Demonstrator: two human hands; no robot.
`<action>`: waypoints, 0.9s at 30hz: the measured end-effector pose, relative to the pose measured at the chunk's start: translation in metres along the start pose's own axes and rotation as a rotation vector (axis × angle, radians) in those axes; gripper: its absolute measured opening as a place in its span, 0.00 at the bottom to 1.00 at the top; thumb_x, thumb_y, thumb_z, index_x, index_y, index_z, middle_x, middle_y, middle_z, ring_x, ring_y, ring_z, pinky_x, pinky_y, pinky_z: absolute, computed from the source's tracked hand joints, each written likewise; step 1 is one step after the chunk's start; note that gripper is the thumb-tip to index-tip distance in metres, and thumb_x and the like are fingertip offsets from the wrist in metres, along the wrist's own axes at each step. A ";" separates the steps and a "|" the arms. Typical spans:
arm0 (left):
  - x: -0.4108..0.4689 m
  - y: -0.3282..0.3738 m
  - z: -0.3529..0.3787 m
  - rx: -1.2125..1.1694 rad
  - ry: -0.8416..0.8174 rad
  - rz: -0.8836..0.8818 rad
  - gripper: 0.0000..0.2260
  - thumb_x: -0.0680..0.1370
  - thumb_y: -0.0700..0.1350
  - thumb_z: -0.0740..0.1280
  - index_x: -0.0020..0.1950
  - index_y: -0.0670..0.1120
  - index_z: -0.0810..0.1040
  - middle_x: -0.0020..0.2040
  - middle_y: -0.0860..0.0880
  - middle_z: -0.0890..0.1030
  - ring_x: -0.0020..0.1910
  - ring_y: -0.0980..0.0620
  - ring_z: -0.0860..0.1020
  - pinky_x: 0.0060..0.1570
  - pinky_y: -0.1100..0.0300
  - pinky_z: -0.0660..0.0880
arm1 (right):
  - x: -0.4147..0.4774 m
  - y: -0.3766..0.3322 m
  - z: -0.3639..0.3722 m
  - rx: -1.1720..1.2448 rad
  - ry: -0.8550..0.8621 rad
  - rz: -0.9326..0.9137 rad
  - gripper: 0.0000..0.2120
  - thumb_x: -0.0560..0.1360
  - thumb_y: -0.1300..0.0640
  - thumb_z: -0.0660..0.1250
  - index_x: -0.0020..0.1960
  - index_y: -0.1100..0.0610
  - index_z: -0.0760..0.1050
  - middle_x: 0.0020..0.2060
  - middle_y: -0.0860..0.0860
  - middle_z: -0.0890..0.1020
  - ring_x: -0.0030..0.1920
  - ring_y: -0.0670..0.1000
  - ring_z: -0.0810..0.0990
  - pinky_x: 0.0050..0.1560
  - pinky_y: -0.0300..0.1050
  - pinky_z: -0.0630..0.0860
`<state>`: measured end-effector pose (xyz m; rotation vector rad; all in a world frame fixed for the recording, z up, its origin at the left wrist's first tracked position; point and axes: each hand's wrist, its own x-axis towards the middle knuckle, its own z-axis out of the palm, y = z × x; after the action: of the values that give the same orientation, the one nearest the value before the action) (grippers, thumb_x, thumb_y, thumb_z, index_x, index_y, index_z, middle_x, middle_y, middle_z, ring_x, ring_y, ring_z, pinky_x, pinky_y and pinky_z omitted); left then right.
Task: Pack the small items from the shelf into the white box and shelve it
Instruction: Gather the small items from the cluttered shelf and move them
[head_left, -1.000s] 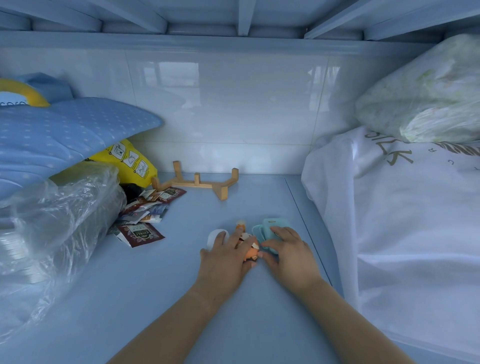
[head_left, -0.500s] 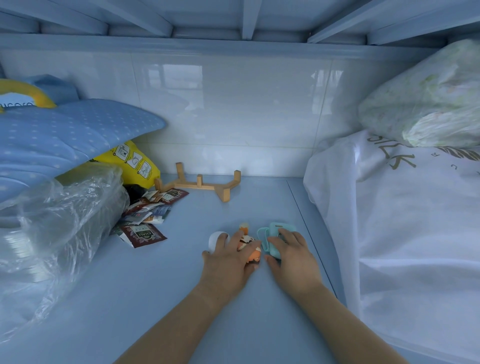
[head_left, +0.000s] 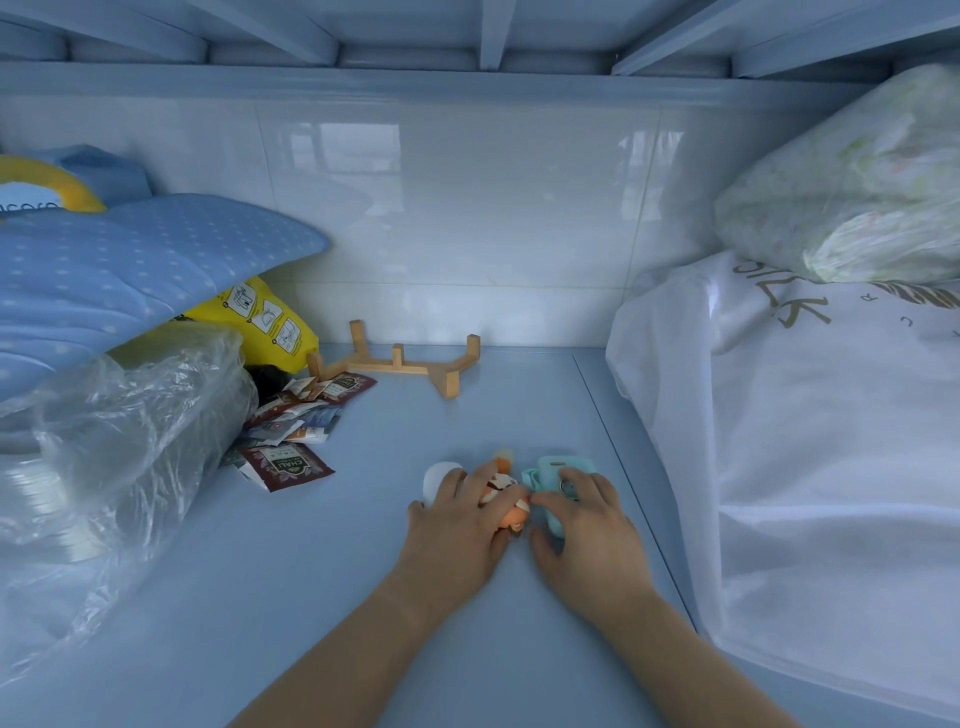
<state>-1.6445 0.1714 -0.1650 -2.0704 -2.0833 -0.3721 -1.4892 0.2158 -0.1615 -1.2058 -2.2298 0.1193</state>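
Note:
Three small items lie together on the light blue shelf: a white rounded piece, an orange toy figure and a teal case with a metal ring. My left hand lies over the white piece and the orange figure, fingers curled on them. My right hand covers the teal case, with its fingertips at the ring. Both hands touch each other at the figure. No white box is in view.
Several tea sachets lie scattered at the left beside a clear plastic bag. A yellow pack and blue dotted bedding sit behind them. A wooden rack stands near the tiled wall. White bagged textiles fill the right.
Both hands have drawn the three small items slightly toward me and closer together. The right hand's fingers have curled further over the teal case.

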 end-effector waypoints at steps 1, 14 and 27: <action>0.001 -0.001 -0.001 -0.014 0.001 -0.002 0.19 0.77 0.57 0.55 0.68 0.64 0.58 0.71 0.57 0.59 0.67 0.52 0.60 0.46 0.52 0.70 | 0.000 -0.001 0.000 -0.006 -0.003 -0.001 0.14 0.70 0.52 0.66 0.55 0.47 0.77 0.63 0.52 0.72 0.65 0.55 0.65 0.50 0.52 0.75; 0.001 0.002 -0.008 -0.018 -0.034 0.002 0.21 0.79 0.48 0.57 0.67 0.65 0.57 0.73 0.57 0.54 0.67 0.51 0.59 0.45 0.52 0.70 | -0.001 0.000 -0.001 0.024 0.018 0.019 0.11 0.70 0.55 0.67 0.52 0.50 0.79 0.62 0.52 0.74 0.65 0.56 0.67 0.49 0.53 0.76; -0.024 0.010 -0.024 -0.001 -0.119 -0.123 0.18 0.79 0.51 0.56 0.67 0.65 0.58 0.73 0.56 0.56 0.69 0.52 0.57 0.48 0.51 0.66 | -0.006 -0.008 -0.011 -0.035 -0.130 0.008 0.16 0.72 0.54 0.62 0.60 0.49 0.72 0.66 0.48 0.66 0.67 0.52 0.59 0.52 0.47 0.72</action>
<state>-1.6352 0.1413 -0.1488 -2.0175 -2.2859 -0.2726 -1.4865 0.2043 -0.1521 -1.2582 -2.3473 0.1671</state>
